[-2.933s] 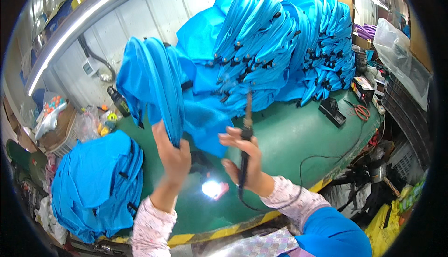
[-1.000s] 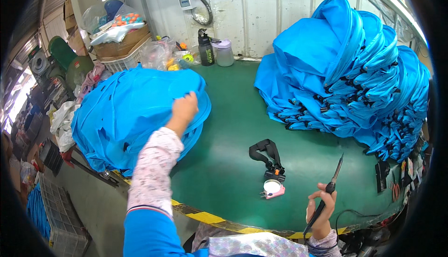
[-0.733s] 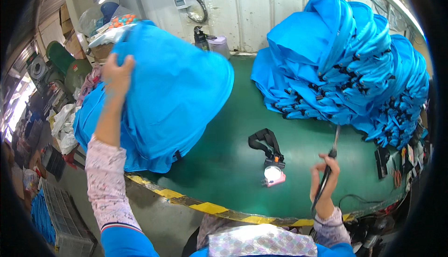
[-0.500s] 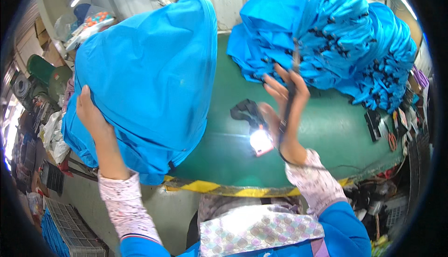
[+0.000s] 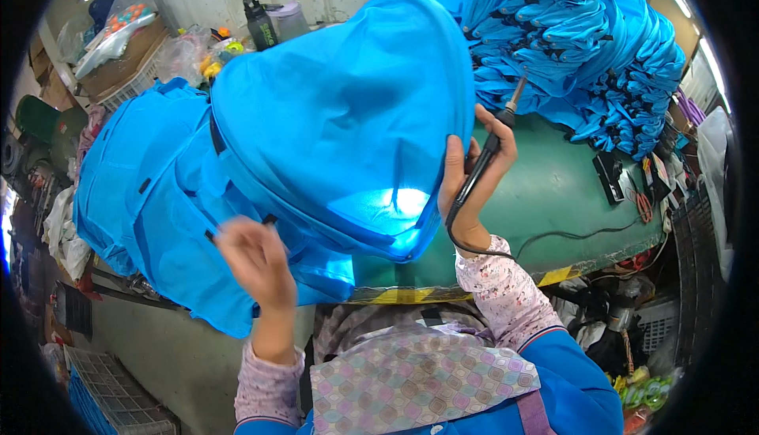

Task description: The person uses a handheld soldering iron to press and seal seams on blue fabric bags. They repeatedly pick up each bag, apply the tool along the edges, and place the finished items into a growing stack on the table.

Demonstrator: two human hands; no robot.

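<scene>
A rounded blue fabric piece [image 5: 332, 95] with a piped rim lies across the middle, with a bright patch of light on its lower part. My right hand [image 5: 474, 178] grips a black-handled soldering iron [image 5: 490, 146], metal tip upward, and is at the piece's right edge, with the cord hanging down. My left hand [image 5: 257, 265] is near small black tabs at the piece's lower left, its fingers smeared by motion. More folded blue pieces [image 5: 126, 182] lie beneath and to the left.
Big piles of blue pieces [image 5: 553, 20] stand at the back right of the green tabletop [image 5: 553, 206]. Bottles [image 5: 261, 24] and a cardboard box [image 5: 111, 64] sit at the back left. Small tools [image 5: 621, 182] lie at right, a wire crate [image 5: 118, 395] at lower left.
The blue piece has shifted rightward, covering the lamp on the table. My left hand has left its side and moved right and down. My right hand is now at the piece's edge.
</scene>
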